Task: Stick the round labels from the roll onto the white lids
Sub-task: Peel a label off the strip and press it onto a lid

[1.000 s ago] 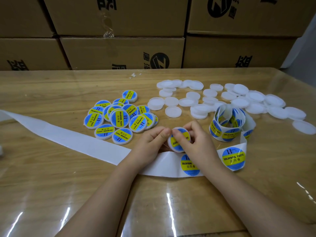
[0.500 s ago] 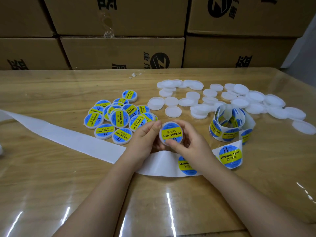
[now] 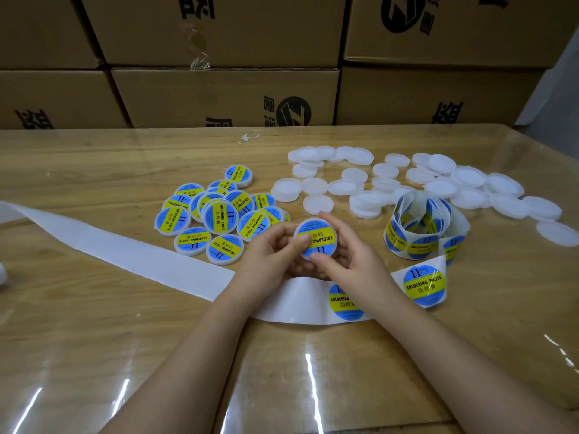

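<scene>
Lying on the glossy wood-grain table (image 3: 94, 339): a cluster of labelled lids (image 3: 219, 214) left of centre, plain white lids (image 3: 470, 180) scattered far right, a coiled label roll (image 3: 419, 227) just nearer, its white backing strip (image 3: 141, 261) trailing across the middle to the left edge, one torn scrap (image 3: 249, 137) far back.

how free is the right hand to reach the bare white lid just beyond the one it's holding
Probably yes, once it lets go: the right hand, with the left hand, grips the labelled lid. The bare lid lies flat just past its fingertips, with nothing between them.
</scene>
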